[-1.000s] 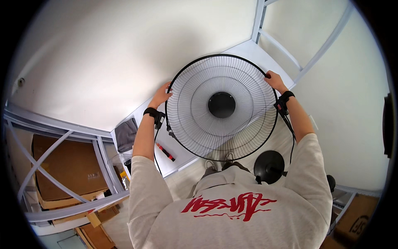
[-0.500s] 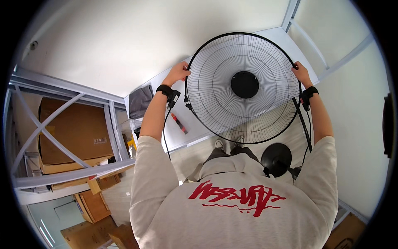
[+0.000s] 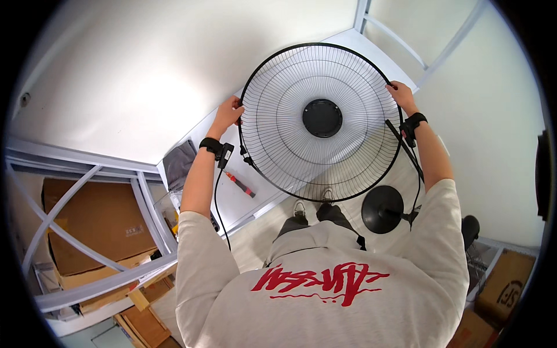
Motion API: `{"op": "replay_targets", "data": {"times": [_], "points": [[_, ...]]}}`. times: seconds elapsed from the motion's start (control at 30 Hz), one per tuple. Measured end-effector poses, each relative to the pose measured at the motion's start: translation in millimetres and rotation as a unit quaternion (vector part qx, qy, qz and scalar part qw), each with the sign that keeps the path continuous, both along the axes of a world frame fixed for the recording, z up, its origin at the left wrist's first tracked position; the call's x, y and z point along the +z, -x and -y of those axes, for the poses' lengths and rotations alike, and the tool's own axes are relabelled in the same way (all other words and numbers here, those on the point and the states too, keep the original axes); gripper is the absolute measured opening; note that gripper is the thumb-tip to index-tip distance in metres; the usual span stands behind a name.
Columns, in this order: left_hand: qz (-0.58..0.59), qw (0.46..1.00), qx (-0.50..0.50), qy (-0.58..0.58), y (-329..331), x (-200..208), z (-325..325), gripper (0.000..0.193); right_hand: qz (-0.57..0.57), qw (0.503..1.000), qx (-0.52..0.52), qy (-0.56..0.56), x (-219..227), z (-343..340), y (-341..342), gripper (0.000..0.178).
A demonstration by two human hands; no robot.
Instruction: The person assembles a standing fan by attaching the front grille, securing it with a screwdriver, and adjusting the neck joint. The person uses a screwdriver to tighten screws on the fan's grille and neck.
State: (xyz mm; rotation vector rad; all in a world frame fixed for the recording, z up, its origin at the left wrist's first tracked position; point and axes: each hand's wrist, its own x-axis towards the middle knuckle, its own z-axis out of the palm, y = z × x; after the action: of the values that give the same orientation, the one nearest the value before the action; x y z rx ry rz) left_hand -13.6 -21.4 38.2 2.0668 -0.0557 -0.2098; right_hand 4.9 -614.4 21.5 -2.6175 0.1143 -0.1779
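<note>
A large round fan grille (image 3: pixel 278 110) of thin dark wires, with a black rim and a black centre disc, is held up in front of me, partly over the white tabletop and partly over the floor. My left hand (image 3: pixel 227 113) is closed on the rim at its left side. On the opposite side my right hand (image 3: pixel 400 95) grips the rim with the fingertips. A black clip (image 3: pixel 247 159) sits on the rim's lower left. Below the left wrist, a red and black screwdriver (image 3: pixel 239 184) lies on the white table (image 3: pixel 229 203).
Dark grey cloth (image 3: pixel 180 165) lies at the table's left end. A round black fan base (image 3: pixel 382 209) stands on the floor, with a black pole (image 3: pixel 404 144) rising near my right forearm. A large cardboard box (image 3: pixel 96 226) sits behind a metal frame at left; another box (image 3: pixel 505 284) is at lower right.
The grille and both hands have shifted left in view, the surroundings shifting too. Both hands still hold the rim. More of the boxes at lower right now shows.
</note>
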Motion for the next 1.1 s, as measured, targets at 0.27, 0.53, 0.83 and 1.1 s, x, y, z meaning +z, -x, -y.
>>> {"op": "replay_targets", "data": {"times": [0.27, 0.53, 0.83, 1.1], "points": [[0.023, 0.998, -0.048, 0.020, -1, 10, 0, 0.019, -0.009, 0.991, -0.090, -0.097, 22, -8, 48, 0.036], [0.077, 0.993, -0.068, -0.060, 14, 49, 28, 0.020, 0.102, 0.978, -0.146, -0.107, 47, -14, 128, 0.039], [0.209, 0.962, -0.117, -0.132, 50, 99, 53, 0.016, 0.159, 0.967, -0.193, -0.057, 65, -11, 214, 0.034], [0.220, 0.948, -0.124, -0.192, 128, 133, 73, 0.023, 0.187, 0.966, -0.176, -0.040, 78, 9, 299, 0.031]]}}
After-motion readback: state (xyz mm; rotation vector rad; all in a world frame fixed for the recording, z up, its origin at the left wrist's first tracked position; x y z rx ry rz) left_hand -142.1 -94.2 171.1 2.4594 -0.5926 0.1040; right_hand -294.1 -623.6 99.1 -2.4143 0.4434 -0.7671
